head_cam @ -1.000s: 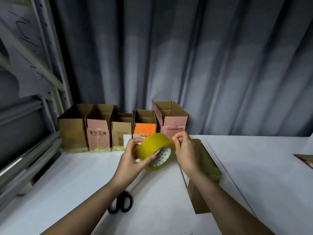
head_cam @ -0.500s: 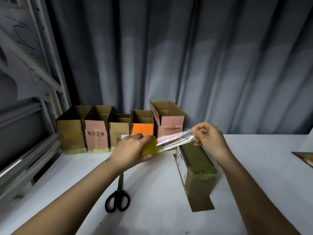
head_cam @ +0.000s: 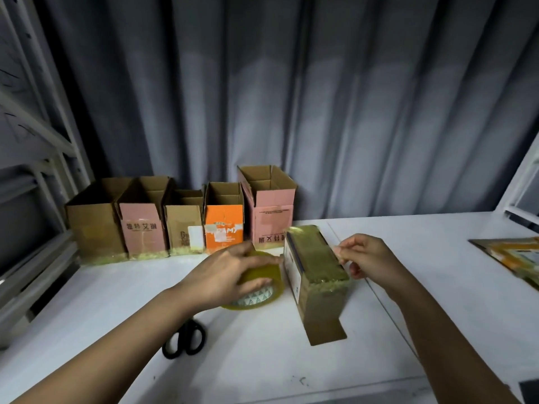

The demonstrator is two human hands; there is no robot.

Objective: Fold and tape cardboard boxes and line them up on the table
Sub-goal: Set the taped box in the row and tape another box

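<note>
A dark grey curtain (head_cam: pixel 320 112) hangs in long folds behind my white counter (head_cam: pixel 437 258), filling the whole back. On my left stands a pale metal shelving rack (head_cam: pixel 38 158) with slanted braces. At the far right I see a white frame (head_cam: pixel 522 188). The light is dim.

Both hands dropped from chest height to the box (head_cam: pixel 316 259). The left hand (head_cam: pixel 224 275) brought the tape roll (head_cam: pixel 259 290) down to the white table (head_cam: pixel 437 287), just beside the box's left face, while the right hand (head_cam: pixel 366 259) carried the pulled tape end (head_cam: pixel 337 252) across the top to its right edge.
</note>
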